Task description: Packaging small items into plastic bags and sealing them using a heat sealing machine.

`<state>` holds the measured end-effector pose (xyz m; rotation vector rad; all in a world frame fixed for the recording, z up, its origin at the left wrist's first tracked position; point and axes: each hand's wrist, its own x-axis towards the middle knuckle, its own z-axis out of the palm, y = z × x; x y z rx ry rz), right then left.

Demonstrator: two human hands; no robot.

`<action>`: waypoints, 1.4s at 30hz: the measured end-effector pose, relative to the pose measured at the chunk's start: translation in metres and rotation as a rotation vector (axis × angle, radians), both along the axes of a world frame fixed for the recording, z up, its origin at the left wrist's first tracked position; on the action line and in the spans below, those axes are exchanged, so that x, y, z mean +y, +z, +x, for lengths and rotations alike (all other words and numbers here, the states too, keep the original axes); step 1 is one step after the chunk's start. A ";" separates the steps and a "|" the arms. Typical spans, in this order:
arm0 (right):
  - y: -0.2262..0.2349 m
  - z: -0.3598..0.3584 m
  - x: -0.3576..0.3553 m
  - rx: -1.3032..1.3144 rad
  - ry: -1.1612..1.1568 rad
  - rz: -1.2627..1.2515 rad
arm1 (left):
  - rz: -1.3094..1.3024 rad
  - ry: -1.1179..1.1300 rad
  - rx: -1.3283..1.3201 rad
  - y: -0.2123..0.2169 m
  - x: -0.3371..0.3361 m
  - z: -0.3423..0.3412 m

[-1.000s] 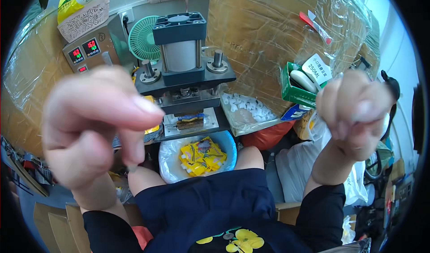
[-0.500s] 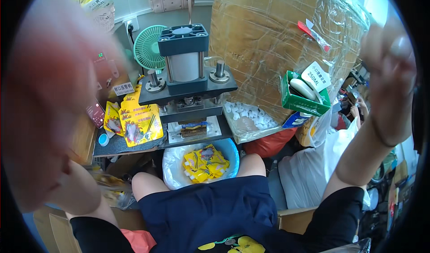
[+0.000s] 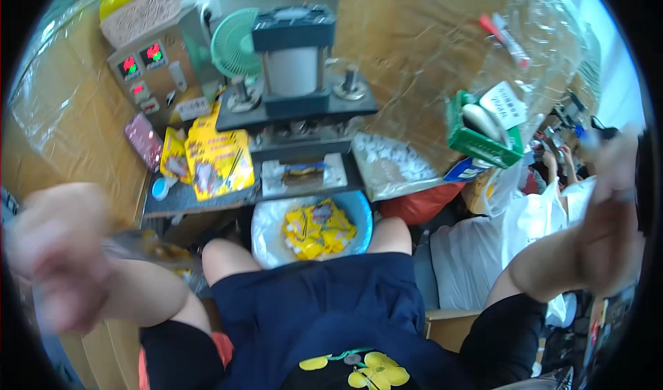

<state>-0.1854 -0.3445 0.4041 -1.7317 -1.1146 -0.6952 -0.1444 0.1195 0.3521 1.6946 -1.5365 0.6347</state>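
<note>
My left hand (image 3: 62, 255) is raised at the far left, smeared by motion, beside the brown cardboard. My right hand (image 3: 611, 210) is lifted at the far right edge, also blurred, so its fingers cannot be made out. Neither hand touches the press machine (image 3: 293, 72), which stands in the middle with a dark top plate and a white cylinder. Below the press, between my knees, a blue basin (image 3: 361, 230) lined with clear plastic holds several yellow pouches (image 3: 319, 228). More flat yellow pouches (image 3: 219, 168) lie on the bench left of the press.
A green fan (image 3: 235, 43) stands behind the press, near a control box (image 3: 162, 79) with lit displays. Right of it are a tray of white spouts (image 3: 392, 163), a green box (image 3: 483, 140) and a large wrapped carton (image 3: 414, 52). A white sack (image 3: 469, 262) sits at my right.
My left hand has dropped and drawn away from close to the camera, uncovering the control box. My right hand has come down somewhat. The view has shifted slightly.
</note>
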 end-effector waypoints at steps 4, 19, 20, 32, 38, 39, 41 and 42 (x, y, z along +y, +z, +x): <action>-0.155 0.025 0.024 0.354 -0.145 -0.012 | 0.514 0.618 0.856 -0.150 -0.006 0.052; -0.340 0.118 0.087 0.593 -0.163 -0.283 | -0.093 0.958 0.662 -0.323 -0.034 0.098; -0.340 0.125 0.090 0.563 -0.101 -0.271 | -0.180 0.828 0.873 -0.324 -0.041 0.093; -0.301 0.177 0.107 0.646 -0.086 -0.119 | -0.117 0.309 1.529 -0.305 -0.130 0.073; -0.294 0.185 0.082 0.740 -0.028 -0.367 | -0.362 -0.095 1.795 -0.321 -0.150 0.071; -0.293 0.186 0.080 0.744 -0.025 -0.368 | -0.348 -0.128 1.813 -0.327 -0.151 0.071; -0.291 0.189 0.075 0.637 -0.069 -0.497 | -0.333 -0.138 1.819 -0.327 -0.153 0.074; -0.290 0.188 0.076 0.676 -0.012 -0.506 | -0.318 -0.143 1.824 -0.327 -0.154 0.074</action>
